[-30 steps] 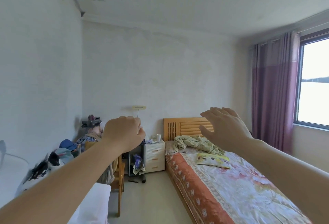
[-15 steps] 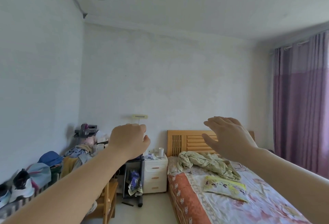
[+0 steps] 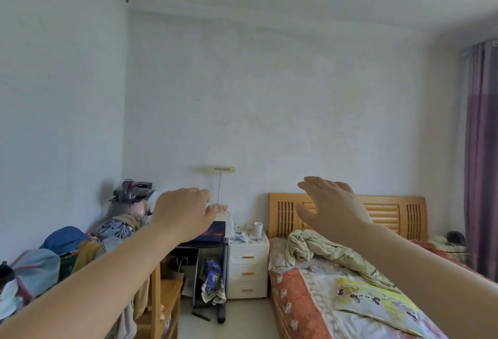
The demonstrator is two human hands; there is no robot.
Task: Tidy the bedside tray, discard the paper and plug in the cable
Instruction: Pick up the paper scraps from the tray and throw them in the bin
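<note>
My left hand [image 3: 186, 213] is fisted, right hand [image 3: 332, 204] spread, both empty; the far bedside cabinet [image 3: 246, 263] is cluttered, so its cup [image 3: 258, 229] may topple.

Pretty clearly a lived-in bedroom at home: a bed [image 3: 336, 295] with a wooden headboard [image 3: 382, 212] and crumpled blanket [image 3: 323, 249] at lower right, a white bedside drawer unit [image 3: 247, 266] beside it, purple curtain [image 3: 482, 150] on the right edge, clothes heaped [image 3: 67, 247] at lower left.
</note>
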